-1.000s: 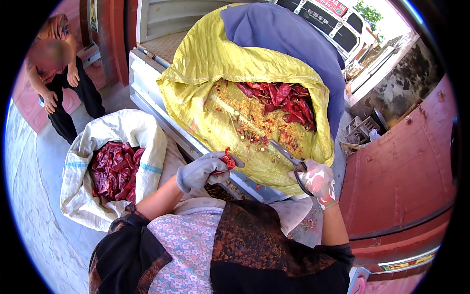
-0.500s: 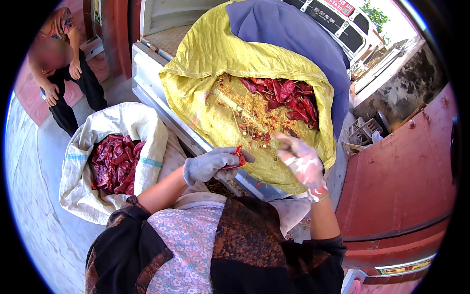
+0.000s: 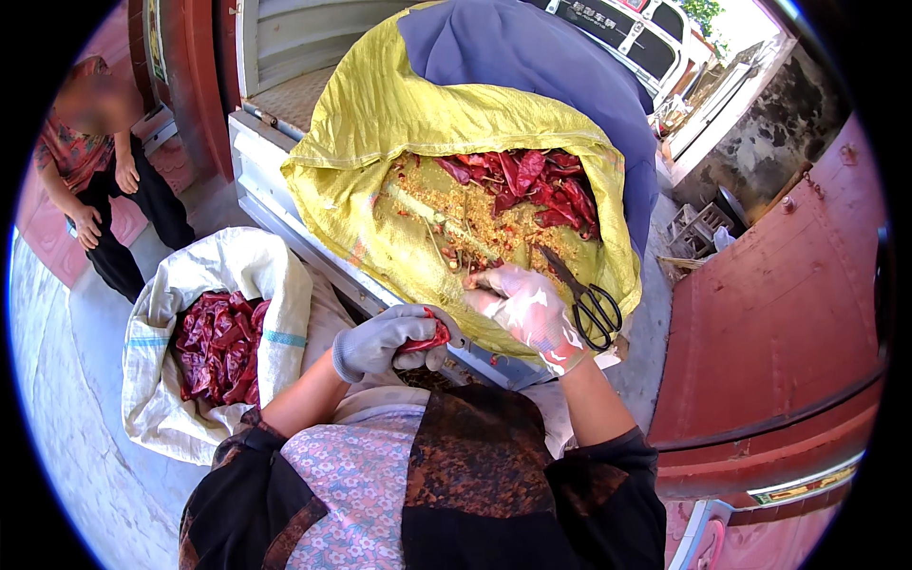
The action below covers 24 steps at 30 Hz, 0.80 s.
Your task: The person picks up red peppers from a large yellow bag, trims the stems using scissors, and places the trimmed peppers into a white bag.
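Observation:
My left hand (image 3: 387,342), in a grey glove, is closed around a dried red chili pepper (image 3: 438,334) in front of the sack's near edge. To its right, my right hand (image 3: 521,304), in a pink-and-white patterned glove, hovers over that edge with thumb and fingers curled together. Whatever may be in its pinch is too small to make out. Black-handled scissors (image 3: 596,316) lie on the yellow sack (image 3: 380,123) just right of this hand. More dried chilies (image 3: 546,185) fill the sack's far side, with seeds (image 3: 475,214) and stems scattered nearer.
A white woven sack (image 3: 157,389) of red chili pieces (image 3: 220,351) stands at my left. Under the yellow sack is a metal truck bed (image 3: 261,171), with blue-purple cloth (image 3: 532,47) behind. A person (image 3: 100,180) sits at far left; a red metal door (image 3: 769,323) is at right.
My right hand has moved left, closer to my left hand, and its fingers have curled in. The scissors now show beside it. The whole view has shifted slightly.

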Tool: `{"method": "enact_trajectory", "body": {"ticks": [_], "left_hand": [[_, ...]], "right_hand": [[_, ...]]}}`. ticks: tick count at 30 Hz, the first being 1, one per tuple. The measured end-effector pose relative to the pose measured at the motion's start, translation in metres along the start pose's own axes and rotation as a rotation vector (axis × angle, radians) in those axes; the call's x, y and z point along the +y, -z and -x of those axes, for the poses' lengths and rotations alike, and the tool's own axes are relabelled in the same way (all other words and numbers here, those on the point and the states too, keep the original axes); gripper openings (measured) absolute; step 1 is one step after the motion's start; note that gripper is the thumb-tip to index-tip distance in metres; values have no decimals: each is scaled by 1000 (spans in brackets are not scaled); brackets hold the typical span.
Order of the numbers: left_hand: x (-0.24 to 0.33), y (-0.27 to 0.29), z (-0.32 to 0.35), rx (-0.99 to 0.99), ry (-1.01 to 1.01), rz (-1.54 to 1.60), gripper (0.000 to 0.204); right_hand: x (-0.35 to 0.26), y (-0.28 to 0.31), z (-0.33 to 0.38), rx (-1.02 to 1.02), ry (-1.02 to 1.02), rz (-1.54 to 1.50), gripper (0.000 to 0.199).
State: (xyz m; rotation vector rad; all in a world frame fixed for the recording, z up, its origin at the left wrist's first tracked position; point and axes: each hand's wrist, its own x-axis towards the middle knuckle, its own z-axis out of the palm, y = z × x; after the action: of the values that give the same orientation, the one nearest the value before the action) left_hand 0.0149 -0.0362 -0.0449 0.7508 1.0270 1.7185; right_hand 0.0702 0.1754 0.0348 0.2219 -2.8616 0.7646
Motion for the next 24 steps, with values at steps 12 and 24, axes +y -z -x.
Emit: {"method": "enact_trajectory", "body": {"ticks": [12, 24], "left_hand": [[-12, 7, 0, 5, -104, 344, 42], [-7, 18, 4, 144, -191, 496, 25]], "right_hand": [[102, 20, -73, 369, 260, 352, 20], [105, 47, -110, 528, 318, 206, 14]]}}
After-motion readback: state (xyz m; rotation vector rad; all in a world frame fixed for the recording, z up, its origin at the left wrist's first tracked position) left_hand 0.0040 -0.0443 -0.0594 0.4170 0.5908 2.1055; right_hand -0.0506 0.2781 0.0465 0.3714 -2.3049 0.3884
